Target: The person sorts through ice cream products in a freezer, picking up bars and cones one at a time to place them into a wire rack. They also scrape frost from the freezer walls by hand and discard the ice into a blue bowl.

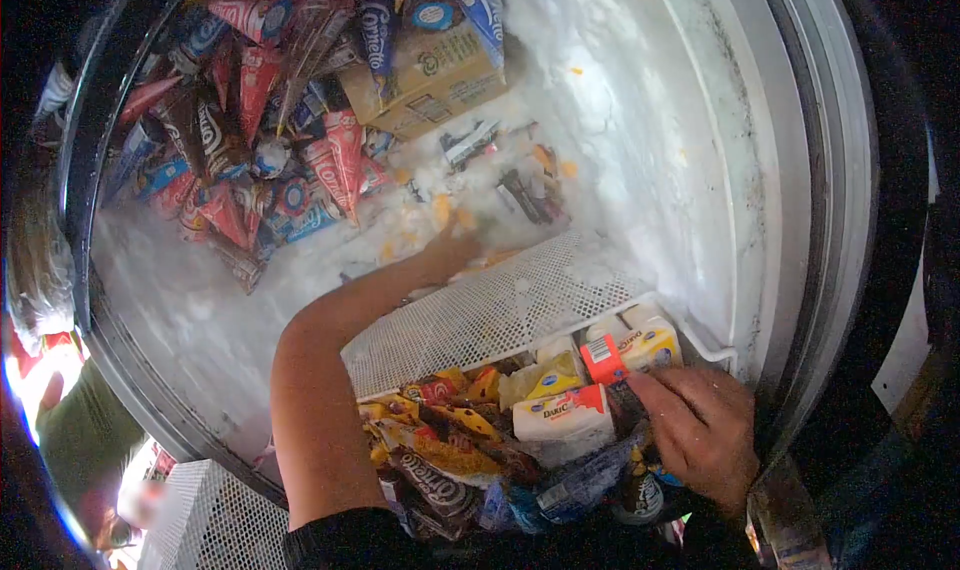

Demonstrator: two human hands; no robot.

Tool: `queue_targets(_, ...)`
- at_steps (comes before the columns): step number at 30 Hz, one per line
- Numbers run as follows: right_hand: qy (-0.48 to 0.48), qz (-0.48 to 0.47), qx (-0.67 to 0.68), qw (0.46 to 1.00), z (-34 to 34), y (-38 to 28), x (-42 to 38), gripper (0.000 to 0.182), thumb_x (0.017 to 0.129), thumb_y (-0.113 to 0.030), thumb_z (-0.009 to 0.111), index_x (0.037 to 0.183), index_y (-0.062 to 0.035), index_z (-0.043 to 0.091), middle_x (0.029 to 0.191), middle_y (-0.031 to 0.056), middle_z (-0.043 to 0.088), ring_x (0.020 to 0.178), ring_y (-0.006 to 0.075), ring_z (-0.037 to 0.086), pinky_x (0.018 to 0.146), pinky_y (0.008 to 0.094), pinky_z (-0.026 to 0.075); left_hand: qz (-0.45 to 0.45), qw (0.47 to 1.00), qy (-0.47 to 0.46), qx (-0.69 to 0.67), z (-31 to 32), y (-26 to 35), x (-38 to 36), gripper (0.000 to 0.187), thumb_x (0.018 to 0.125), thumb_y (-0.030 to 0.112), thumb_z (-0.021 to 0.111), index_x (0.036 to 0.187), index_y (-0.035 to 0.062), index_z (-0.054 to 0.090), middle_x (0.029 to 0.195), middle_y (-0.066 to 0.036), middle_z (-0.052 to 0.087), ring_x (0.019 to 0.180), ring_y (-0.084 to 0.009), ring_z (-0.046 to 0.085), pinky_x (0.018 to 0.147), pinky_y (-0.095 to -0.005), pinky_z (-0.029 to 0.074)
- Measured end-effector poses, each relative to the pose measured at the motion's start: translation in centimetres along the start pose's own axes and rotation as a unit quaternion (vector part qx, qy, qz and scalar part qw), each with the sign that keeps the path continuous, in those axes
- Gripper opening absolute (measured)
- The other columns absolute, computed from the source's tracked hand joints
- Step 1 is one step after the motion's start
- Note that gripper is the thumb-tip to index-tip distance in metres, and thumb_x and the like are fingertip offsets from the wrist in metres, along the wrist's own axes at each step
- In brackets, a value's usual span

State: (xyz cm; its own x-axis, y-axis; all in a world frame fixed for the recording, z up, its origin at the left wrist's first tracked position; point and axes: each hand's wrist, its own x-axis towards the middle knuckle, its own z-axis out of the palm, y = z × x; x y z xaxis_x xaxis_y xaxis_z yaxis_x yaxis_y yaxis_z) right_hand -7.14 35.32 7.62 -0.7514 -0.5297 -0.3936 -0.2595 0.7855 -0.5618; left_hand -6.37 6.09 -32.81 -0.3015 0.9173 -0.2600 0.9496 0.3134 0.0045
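My left hand reaches down to the frosty freezer floor behind a white perforated basket; its fingers are blurred and partly hidden, close to orange crumbs and ice. My right hand is closed at the right end of the basket, its fingertips beside a red and white packet. What it grips, if anything, is hidden. The basket holds white tubs, yellow wrappers and brown Cornetto cones.
Cornetto cones in red, blue and brown pile up at the freezer's upper left, beside a cardboard box. Thick frost coats the right wall. Outside, at lower left, stand another white basket and a person's green sleeve.
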Motion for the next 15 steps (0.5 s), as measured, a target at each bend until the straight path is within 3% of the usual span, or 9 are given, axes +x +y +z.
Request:
queue_targets(3,0.025,-0.019,0.006,0.999,0.1,0.1,0.2,0.038,0.069,-0.007,0.063,0.107,-0.0026,0.063,0.092,0.0118,0.06,0.081,0.0263,0.062,0.069,0.0376,0.051,0.005,0.969,-0.062,-0.238,1.1,0.2,-1.8,0.039,0.078,0.012,0.059,0.117,0.0103,0.059,0.128,-0.012,0.05,0.118,-0.0229,0.047,0.088,-0.0428,0.044)
queue_targets(5,0.02,-0.011,-0.002,1.0,0.1,0.0,0.0,0.038,0.069,-0.007,0.063,0.107,-0.0024,0.063,0.092,0.0119,0.06,0.081,0.0266,0.062,0.07,0.0378,0.051,0.007,0.919,-0.095,-0.384,1.9,-0.4,-1.8,0.038,0.078,0.012,0.059,0.116,0.0075,0.059,0.123,-0.013,0.053,0.113,-0.0239,0.051,0.088,-0.0413,0.044)
queue_targets(8,0.02,-0.005,-0.005,1.0,0.1,-0.2,0.0,0.037,0.069,-0.006,0.062,0.106,-0.0019,0.063,0.091,0.012,0.06,0.08,0.0272,0.061,0.07,0.038,0.051,0.005,0.798,-0.145,-0.585,1.7,-1.3,-2.1,0.036,0.079,0.011,0.058,0.114,0.0035,0.059,0.115,-0.014,0.059,0.106,-0.0253,0.057,0.089,-0.0391,0.045)
queue_targets(9,0.027,-0.009,-0.002,1.0,0.1,-0.1,0.1,0.037,0.069,-0.005,0.062,0.106,-0.0017,0.063,0.091,0.012,0.06,0.08,0.0276,0.061,0.07,0.038,0.051,0.0,0.798,-0.144,-0.585,1.5,-2.1,-2.1,0.036,0.079,0.011,0.058,0.114,0.0035,0.059,0.115,-0.014,0.059,0.106,-0.0253,0.057,0.089,-0.0391,0.045)
queue_targets(11,0.029,-0.015,0.005,0.999,0.1,-0.1,0.2,0.037,0.068,-0.004,0.062,0.106,-0.0015,0.062,0.09,0.012,0.059,0.079,0.028,0.061,0.069,0.0383,0.051,-0.122,0.78,0.01,-0.614,-2.0,-4.6,-1.1,0.02,0.076,0.005,0.061,0.094,-0.0013,0.067,0.092,-0.013,0.068,0.082,-0.0254,0.065,0.076,-0.0363,0.049)
queue_targets(12,0.032,-0.018,0.011,0.999,0.0,-0.2,0.2,0.038,0.068,-0.004,0.062,0.106,-0.0014,0.062,0.089,0.012,0.059,0.079,0.0284,0.06,0.069,0.0386,0.051,-0.124,0.78,0.01,-0.613,-2.1,-5.2,-0.9,0.02,0.076,0.005,0.061,0.094,-0.0013,0.067,0.092,-0.013,0.068,0.082,-0.0254,0.065,0.076,-0.0363,0.049)
queue_targets(14,0.039,-0.021,0.01,0.999,-0.1,-0.2,0.3,0.037,0.069,-0.003,0.062,0.105,-0.0015,0.062,0.089,0.012,0.059,0.078,0.0285,0.06,0.068,0.0386,0.05,-0.28,0.612,0.044,-0.738,-2.6,-6.5,-0.6,0.012,0.077,0.009,0.065,0.084,0.0007,0.069,0.075,-0.01,0.068,0.063,-0.0228,0.063,0.065,-0.0354,0.051)
queue_targets(15,0.044,-0.022,0.007,0.999,-0.1,-0.2,0.2,0.036,0.069,-0.003,0.062,0.105,-0.0015,0.062,0.088,0.012,0.059,0.078,0.0287,0.06,0.068,0.0387,0.05,-0.281,0.613,0.044,-0.737,-3.0,-6.9,-0.6,0.012,0.077,0.009,0.065,0.084,0.0007,0.069,0.075,-0.01,0.068,0.063,-0.0228,0.063,0.065,-0.0354,0.051)
